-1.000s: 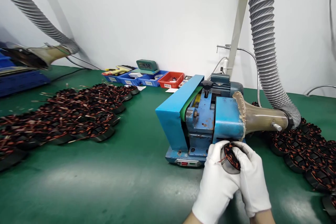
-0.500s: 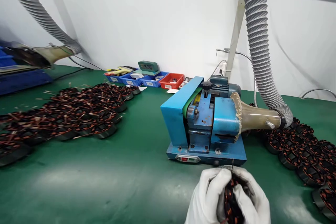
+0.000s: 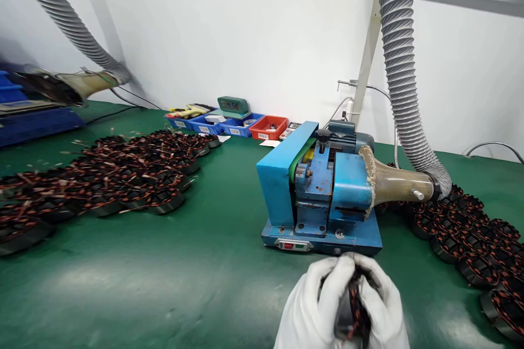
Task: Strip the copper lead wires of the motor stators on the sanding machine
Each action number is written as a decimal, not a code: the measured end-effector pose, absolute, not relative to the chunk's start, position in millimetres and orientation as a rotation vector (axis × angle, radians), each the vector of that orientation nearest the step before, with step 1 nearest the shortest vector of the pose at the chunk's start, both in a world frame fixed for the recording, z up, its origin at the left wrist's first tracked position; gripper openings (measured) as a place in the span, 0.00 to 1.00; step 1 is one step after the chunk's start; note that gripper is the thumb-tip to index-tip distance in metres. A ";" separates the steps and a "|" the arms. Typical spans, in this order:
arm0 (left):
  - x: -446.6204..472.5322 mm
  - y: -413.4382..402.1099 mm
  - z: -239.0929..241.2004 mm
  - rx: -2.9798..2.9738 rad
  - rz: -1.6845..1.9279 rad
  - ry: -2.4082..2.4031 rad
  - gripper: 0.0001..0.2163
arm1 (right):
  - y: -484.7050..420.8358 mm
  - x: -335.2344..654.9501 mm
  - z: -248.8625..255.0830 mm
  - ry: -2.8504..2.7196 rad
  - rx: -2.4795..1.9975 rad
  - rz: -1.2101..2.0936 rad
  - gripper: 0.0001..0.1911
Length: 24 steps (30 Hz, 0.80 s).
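A motor stator, a dark ring with copper windings, is held on edge between my two white-gloved hands near the bottom of the view. My left hand wraps its left side, with thumb and fingers meeting at the top. My right hand grips the right side, its thumb pressed against the windings. Much of the ring is hidden by the gloves. Just beyond my hands stands a blue belt-driven machine with a red and green switch on its base.
Many wound stators lie at left and at right on the green tabletop. A grey hose joins the machine's funnel. Blue bins, a red bin and a clock stand by the wall.
Both hands have shifted slightly left with the stator. The stator is turned, so more of its smooth dark outer side shows. The view has moved a little.
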<state>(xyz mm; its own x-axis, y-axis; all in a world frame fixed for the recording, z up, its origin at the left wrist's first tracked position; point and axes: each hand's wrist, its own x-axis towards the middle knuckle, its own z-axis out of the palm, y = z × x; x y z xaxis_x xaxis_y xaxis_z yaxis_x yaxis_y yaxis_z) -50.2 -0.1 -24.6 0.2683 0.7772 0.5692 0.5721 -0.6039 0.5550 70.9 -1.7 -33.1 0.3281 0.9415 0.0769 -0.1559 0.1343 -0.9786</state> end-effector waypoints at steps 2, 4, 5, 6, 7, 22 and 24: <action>-44.0 19.9 -26.4 1.994 1.229 1.215 0.29 | 16.2 72.7 -31.1 -0.919 -1.204 1.007 0.12; -33.8 40.3 -28.6 1.789 1.249 1.245 0.26 | 34.3 74.2 -27.7 -0.962 -1.277 1.005 0.13; -28.6 49.5 -30.0 1.713 1.269 1.227 0.25 | 42.4 74.9 -25.8 -0.980 -1.310 0.982 0.13; -24.1 57.5 -31.5 1.636 1.278 1.197 0.24 | 49.5 75.5 -23.6 -0.994 -1.336 0.951 0.13; -20.5 64.2 -33.0 1.544 1.295 1.146 0.24 | 55.3 76.1 -21.5 -1.006 -1.356 0.921 0.13; -12.6 66.1 -24.3 1.409 1.317 1.110 0.24 | 54.9 76.5 -8.6 -0.962 -1.393 0.921 0.12; -20.7 50.3 -28.9 1.604 1.346 1.094 0.28 | 38.9 76.1 -13.6 -0.967 -1.376 0.907 0.12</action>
